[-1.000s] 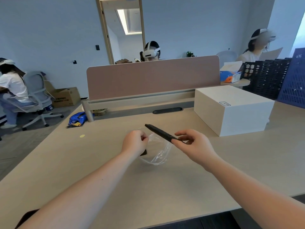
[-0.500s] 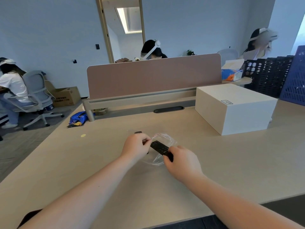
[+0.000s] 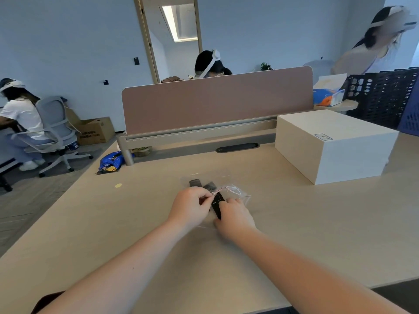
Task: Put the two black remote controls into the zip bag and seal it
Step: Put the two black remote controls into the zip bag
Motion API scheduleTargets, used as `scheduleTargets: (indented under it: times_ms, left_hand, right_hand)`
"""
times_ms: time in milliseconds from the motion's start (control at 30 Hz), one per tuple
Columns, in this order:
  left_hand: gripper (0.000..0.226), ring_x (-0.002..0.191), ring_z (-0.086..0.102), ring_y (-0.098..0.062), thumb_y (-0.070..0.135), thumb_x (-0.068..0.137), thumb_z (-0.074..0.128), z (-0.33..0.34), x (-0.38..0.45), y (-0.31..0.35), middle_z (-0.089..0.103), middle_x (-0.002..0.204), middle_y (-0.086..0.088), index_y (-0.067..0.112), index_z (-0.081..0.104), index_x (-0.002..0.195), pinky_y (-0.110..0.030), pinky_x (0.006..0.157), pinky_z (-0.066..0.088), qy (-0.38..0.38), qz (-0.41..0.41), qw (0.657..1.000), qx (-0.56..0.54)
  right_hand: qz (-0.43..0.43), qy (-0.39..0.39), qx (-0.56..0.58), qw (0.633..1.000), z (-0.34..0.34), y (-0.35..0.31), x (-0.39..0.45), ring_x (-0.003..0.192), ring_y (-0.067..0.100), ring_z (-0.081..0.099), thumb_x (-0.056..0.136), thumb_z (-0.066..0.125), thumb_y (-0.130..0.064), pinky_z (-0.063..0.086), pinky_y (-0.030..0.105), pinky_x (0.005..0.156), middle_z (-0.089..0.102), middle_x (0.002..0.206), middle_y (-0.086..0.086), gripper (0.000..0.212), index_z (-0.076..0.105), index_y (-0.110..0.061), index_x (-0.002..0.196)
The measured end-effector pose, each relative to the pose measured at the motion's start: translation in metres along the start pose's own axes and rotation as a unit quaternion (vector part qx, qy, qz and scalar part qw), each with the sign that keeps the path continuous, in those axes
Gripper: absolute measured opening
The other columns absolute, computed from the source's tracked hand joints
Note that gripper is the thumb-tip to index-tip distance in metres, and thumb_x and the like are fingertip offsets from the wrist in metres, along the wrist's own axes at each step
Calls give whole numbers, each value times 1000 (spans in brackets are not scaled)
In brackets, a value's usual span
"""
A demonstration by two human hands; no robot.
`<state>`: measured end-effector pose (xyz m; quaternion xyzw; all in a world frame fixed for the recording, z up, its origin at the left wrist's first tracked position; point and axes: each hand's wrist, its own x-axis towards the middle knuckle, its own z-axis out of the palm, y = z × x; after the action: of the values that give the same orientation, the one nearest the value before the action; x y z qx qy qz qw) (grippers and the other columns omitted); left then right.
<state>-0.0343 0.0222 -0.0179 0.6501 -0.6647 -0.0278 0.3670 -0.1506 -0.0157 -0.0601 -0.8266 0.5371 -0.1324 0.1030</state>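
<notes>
The counter [image 3: 294, 223] is carrying, near its middle, a clear zip bag [image 3: 235, 191] lying flat with its mouth facing the person. The left hand [image 3: 189, 206] is pinching the near lip of the mouth at its left side, the grip closed on the thin plastic and lifting it slightly. The right hand [image 3: 233, 217] is lying just beside it, its grip closed on the near end of the second remote [image 3: 217, 203]. This remote is lying with its long axis running away from the person, the far end already past the lifted lip, the near end outside the bag. The first remote [image 3: 195, 183] is lying inside the bag, just left of that line and roughly parallel. The coming push appears to run along the long axis, away from the right hand. The seal is standing open.
</notes>
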Motion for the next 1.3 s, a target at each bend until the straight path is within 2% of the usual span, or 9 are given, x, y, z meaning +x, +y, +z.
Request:
scheduleTargets:
  times_ms: [167, 267, 367, 567, 833, 967, 1100, 1200, 1300]
  left_hand:
    - [16, 74, 60, -19, 17, 84, 64, -3, -2, -6, 73, 76, -5, 10, 73, 74, -28, 63, 41, -16, -11, 1000, 14]
    - [15, 73, 59, -18, 16, 84, 63, -3, -3, -9, 73, 76, -5, 10, 73, 75, -25, 60, 39, -19, -14, 1000, 13]
    - [14, 75, 62, -21, 16, 84, 65, -2, -3, -10, 73, 75, -6, 9, 73, 74, -31, 68, 46, -17, -11, 1000, 5]
    - [14, 72, 61, -25, 15, 83, 66, -2, -3, -9, 72, 71, -10, 9, 73, 73, -36, 65, 46, -9, 13, 1000, 10]
    - [13, 74, 62, -24, 17, 84, 65, -4, -4, -17, 73, 75, -7, 12, 74, 76, -35, 67, 49, -27, 14, 999, 21]
    - [16, 69, 59, -15, 37, 81, 68, -6, -9, -23, 68, 75, 3, 22, 73, 85, -29, 65, 47, -54, -2, 998, 12]
    - [52, 95, 54, -11, 64, 70, 64, -6, -23, -33, 61, 103, 13, 34, 59, 113, -30, 77, 47, -155, 4, 977, 146]
    - [43, 108, 52, -15, 50, 80, 59, -5, -33, -40, 56, 116, 13, 35, 53, 120, -32, 80, 48, -155, 28, 973, 167]
    - [22, 94, 61, -18, 26, 85, 56, -5, -42, -44, 63, 106, 9, 27, 66, 105, -27, 68, 45, -87, 47, 988, 122]
  right_hand:
    - [2, -68, -19, 997, -6, 16, 3, 110, 27, 54, 82, 63, -41, 51, 36, 78, 65, 108, 8, 37, 57, -16, 109]
    - [-5, -92, -29, 995, -8, 22, 6, 106, 29, 59, 83, 63, -36, 52, 35, 79, 66, 109, 7, 33, 59, -17, 110]
    - [-17, -70, -29, 997, -5, 20, 9, 104, 32, 59, 86, 60, -32, 49, 34, 77, 65, 108, 12, 26, 60, -15, 106]
    - [-36, -38, -34, 998, 4, 9, 22, 104, 33, 59, 93, 50, -20, 41, 31, 71, 61, 112, 16, 19, 61, -13, 106]
    - [-56, -1, -82, 995, 5, 8, 22, 115, 31, 55, 88, 48, -2, 51, 38, 78, 60, 119, 9, 32, 57, -13, 117]
    - [-46, -6, -105, 993, -2, 19, 13, 113, 30, 57, 88, 47, -4, 50, 36, 75, 63, 116, 10, 32, 55, -14, 117]
    - [-45, -3, -128, 991, -20, 31, 0, 106, 29, 59, 89, 45, -8, 44, 32, 69, 66, 109, 9, 23, 60, -14, 106]
    - [-49, 55, -128, 989, -34, 41, -10, 106, 29, 55, 90, 43, -14, 36, 30, 64, 65, 103, 7, 20, 62, -12, 96]
    - [-2, 145, -57, 988, -41, 53, -14, 106, 28, 46, 92, 45, -23, 45, 33, 66, 53, 107, 7, 18, 56, -11, 100]
